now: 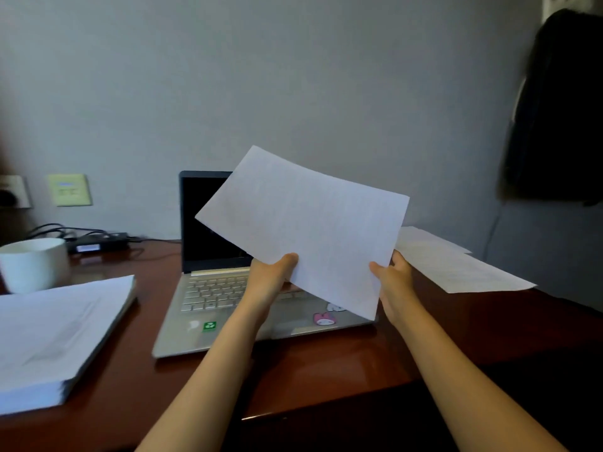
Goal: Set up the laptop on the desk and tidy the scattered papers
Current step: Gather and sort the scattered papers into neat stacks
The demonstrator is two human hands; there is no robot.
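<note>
A white sheet of paper [306, 223] is held up in the air above the open silver laptop [208, 308], tilted and hiding the right half of its dark screen. My left hand [272, 275] pinches the sheet's lower edge with the thumb on top. My right hand [393, 278] grips its lower right edge. The laptop stands in the middle of the reddish wooden desk [326, 367], with stickers on its palm rest. A thick stack of white papers [55, 334] lies at the left. More loose sheets [450, 265] lie at the right, reaching past the desk's edge.
A white mug [34, 264] stands at the back left, with a black power adapter [98, 244] and cables behind it. Wall sockets [70, 189] sit on the grey wall. A dark garment [561, 109] hangs at the upper right. The desk's front edge runs close below my forearms.
</note>
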